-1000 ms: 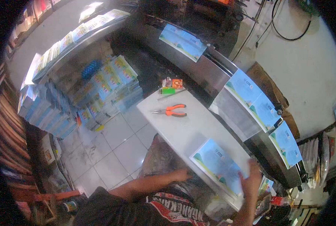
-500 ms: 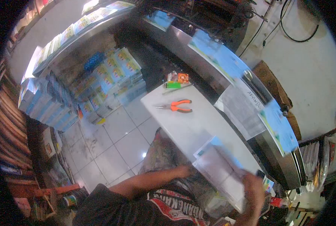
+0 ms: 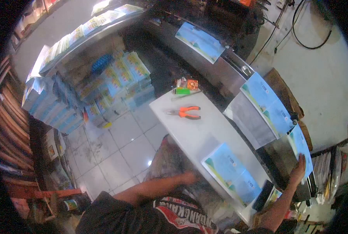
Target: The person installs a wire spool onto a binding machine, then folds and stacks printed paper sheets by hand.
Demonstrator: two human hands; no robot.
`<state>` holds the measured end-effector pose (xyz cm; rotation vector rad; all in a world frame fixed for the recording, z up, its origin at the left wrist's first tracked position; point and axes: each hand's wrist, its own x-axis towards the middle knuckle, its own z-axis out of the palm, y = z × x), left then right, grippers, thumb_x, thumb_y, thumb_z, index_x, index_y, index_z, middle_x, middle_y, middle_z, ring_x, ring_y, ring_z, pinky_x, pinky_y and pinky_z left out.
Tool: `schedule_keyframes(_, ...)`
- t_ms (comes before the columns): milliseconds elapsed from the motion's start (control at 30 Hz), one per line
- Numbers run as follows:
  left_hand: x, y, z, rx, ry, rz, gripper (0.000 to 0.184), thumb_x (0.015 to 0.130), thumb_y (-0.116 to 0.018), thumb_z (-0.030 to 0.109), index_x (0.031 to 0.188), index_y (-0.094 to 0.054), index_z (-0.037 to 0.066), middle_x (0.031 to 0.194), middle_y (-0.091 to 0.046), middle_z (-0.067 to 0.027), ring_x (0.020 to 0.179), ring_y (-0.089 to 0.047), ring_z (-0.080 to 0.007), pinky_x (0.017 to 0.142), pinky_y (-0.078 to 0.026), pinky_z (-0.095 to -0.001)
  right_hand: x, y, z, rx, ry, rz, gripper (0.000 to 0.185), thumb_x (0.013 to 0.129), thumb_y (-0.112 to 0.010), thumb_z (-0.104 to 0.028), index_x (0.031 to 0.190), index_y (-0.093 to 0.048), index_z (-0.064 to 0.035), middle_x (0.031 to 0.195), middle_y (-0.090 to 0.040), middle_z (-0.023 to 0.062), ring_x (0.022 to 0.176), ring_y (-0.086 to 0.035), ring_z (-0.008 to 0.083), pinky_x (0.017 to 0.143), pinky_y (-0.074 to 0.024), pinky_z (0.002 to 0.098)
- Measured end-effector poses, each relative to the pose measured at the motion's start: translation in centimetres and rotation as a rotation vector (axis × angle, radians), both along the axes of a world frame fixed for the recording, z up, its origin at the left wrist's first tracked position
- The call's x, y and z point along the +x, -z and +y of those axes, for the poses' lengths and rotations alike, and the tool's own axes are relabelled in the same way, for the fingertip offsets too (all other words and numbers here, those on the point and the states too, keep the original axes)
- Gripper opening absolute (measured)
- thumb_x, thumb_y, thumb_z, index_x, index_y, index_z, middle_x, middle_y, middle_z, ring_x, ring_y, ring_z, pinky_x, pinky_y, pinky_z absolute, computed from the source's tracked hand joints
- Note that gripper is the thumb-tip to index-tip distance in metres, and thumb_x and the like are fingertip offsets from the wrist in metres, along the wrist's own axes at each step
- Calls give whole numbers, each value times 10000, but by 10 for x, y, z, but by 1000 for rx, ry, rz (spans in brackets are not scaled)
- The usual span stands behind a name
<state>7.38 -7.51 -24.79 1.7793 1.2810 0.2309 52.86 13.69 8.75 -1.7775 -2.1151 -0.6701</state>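
Observation:
My right hand is at the right end of the long metal machine, its fingers closed over the edge of a blue printed sheet. My left hand rests over my lap beside the white table; its fingers are blurred and dark. Nearest to it on the table is a stack of blue printed sheets with green corners. Two more such sheets lie on the machine: a middle sheet and a far sheet.
Orange-handled pliers, a green lighter and a small orange packet lie on the white table. A dark phone sits at its near end. Bundled booklets are piled on the tiled floor.
My right hand has moved from the table stack to the sheet at the machine's right end. The stack now shows a blue sheet on top. Sheets on the machine have shifted along it.

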Motion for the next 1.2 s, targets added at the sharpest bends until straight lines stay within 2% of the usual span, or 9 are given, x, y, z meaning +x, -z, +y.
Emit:
schedule_keyframes(233, 0, -31, -4, -93, -151, -74, 511, 921, -439, 446, 1184, -589, 34, 1119, -597, -273, 1024, -588, -415, 930, -440, -498, -6, 44, -47, -178, 22, 82, 409, 853, -526, -42, 1261, -532, -62, 1315, -509, 191, 1205, -486, 372, 1013, -392, 459)
schedule_keyframes(300, 4, -36, -4, -39, -220, -95, 511, 924, -436, 451, 1170, -599, 34, 1110, -599, -277, 1024, -586, -419, 932, -437, -498, -83, 29, -80, -275, 93, 162, 416, 853, -576, -108, 1263, -531, -54, 1291, -528, 194, 1199, -491, 368, 1017, -388, 442)
schedule_keyframes(400, 4, -34, 0, -147, -273, -66, 519, 910, -464, 474, 1176, -600, 49, 1150, -592, -254, 1058, -570, -424, 947, -432, -491, -205, -7, -141, -547, -107, 233, 653, 749, -742, -274, 1302, -493, -33, 1302, -520, 197, 1207, -491, 354, 1049, -357, 417)
schedule_keyframes(500, 9, 19, 1, -165, -72, -68, 529, 900, -493, 481, 1227, -569, 73, 1195, -580, -233, 1083, -563, -411, 958, -430, -487, -266, 0, -185, -684, -317, 71, 737, 723, -741, -377, 1317, -462, -41, 1394, -414, 209, 1260, -408, 401, 1030, -354, 482)
schedule_keyframes(667, 9, 3, -12, 77, -182, -96, 559, 923, -441, 516, 1281, -528, 96, 1192, -578, -237, 1084, -570, -379, 961, -440, -478, -259, 8, -201, -821, -347, 18, 646, 754, -705, -339, 1290, -487, -51, 1375, -426, 201, 1247, -413, 394, 995, -393, 491)
schedule_keyframes(833, 5, -8, -4, -17, -82, -153, 478, 936, -452, 441, 1304, -522, 144, 1238, -554, -223, 1109, -550, -390, 965, -439, -479, -256, -30, -182, -1026, -227, 62, 384, 844, -494, -87, 1223, -556, -70, 1189, -591, 197, 1067, -586, 348, 884, -482, 460)
schedule_keyframes(1000, -2, -23, -1, 84, 109, 54, 444, 867, -492, 211, 1301, -520, 120, 1042, -634, -225, 955, -630, -363, 834, -508, -485, -150, -66, -112, -526, -19, 207, 266, 878, -523, -162, 1045, -634, 12, 857, -665, 208, 721, -644, 314, 673, -490, 426)
schedule_keyframes(1067, -7, -59, 6, -28, 157, 159, 418, 853, -497, 172, 1261, -547, 103, 981, -649, -222, 897, -647, -358, 787, -522, -489, -139, -109, -83, -107, 13, 417, 345, 897, -497, -107, 1218, -569, -3, 1068, -646, 227, 930, -648, 298, 810, -492, 397)
schedule_keyframes(1200, -3, -17, 0, 11, 98, 124, 331, 857, -506, 190, 1146, -616, 72, 934, -650, -235, 852, -651, -372, 754, -529, -486, -60, -116, -24, 426, -85, 36, 466, 881, -441, 0, 1340, -484, -73, 1298, -547, 169, 1207, -523, 297, 1005, -406, 379)
